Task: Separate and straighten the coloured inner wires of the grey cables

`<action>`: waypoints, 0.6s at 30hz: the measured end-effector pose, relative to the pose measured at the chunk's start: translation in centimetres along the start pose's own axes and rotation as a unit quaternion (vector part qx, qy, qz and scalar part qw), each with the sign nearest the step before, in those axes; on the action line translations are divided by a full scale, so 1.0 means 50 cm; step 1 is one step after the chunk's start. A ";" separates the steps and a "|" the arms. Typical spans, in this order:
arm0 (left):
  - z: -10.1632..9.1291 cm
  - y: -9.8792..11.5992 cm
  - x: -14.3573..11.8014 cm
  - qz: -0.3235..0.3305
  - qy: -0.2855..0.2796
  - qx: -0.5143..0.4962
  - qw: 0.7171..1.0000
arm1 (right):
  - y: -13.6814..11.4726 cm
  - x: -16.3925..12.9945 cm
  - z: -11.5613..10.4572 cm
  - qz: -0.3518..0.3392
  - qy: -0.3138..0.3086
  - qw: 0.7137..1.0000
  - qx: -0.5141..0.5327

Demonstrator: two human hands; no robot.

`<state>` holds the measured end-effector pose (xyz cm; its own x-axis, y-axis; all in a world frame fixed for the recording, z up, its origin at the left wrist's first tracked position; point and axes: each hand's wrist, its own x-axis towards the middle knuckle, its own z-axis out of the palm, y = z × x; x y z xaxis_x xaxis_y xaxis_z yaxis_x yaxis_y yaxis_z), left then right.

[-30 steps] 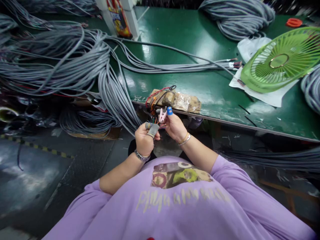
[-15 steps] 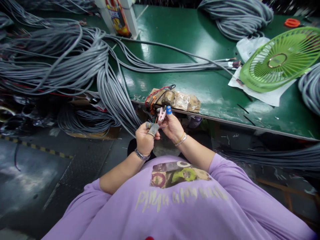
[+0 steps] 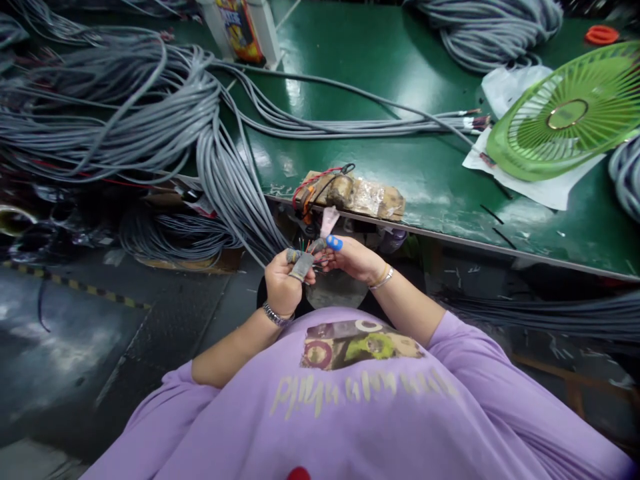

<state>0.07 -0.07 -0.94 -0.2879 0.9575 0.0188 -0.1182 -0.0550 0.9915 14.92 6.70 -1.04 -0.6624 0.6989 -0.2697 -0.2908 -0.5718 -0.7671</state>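
Below the near edge of the green bench [image 3: 400, 167], the left hand [image 3: 283, 283] is closed around a grey cable end [image 3: 301, 262], its coloured wires [image 3: 306, 244] pointing far and up. Immediately right, the right hand [image 3: 353, 257] pinches a pink tool [image 3: 327, 223] at those wires.

Lilac printed T-shirt [image 3: 360, 400], metal wristwatch [image 3: 274, 315] (left), bangles [image 3: 383, 279], blue fingertip cap [image 3: 334, 243]

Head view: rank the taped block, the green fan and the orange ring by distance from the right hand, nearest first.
1. Taped block: on the table edge, just beyond the right hand.
2. Green fan: far right, on white paper.
3. Orange ring: top right corner, behind the fan.
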 end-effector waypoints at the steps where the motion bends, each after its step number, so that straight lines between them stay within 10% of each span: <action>1: -0.001 0.001 -0.003 0.000 -0.006 0.009 1.000 | -0.001 -0.004 0.002 -0.006 -0.007 1.000 -0.029; 7: -0.004 0.014 -0.010 -0.063 -0.134 0.096 0.984 | -0.006 -0.022 0.017 -0.097 0.022 0.979 -0.176; 13: -0.016 0.026 -0.003 -0.154 -0.231 0.145 0.950 | -0.006 -0.051 0.016 -0.252 0.054 0.860 -0.440; 18: -0.001 0.019 -0.018 -0.130 -0.105 0.068 0.984 | 0.028 -0.064 0.014 -0.190 0.100 0.936 -0.279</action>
<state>0.19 -0.99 -0.02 -0.0613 0.9722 -0.2260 -0.0304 0.2245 0.9740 16.14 3.35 -0.86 -0.4255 0.9046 0.0234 -0.0369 0.0085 -0.9993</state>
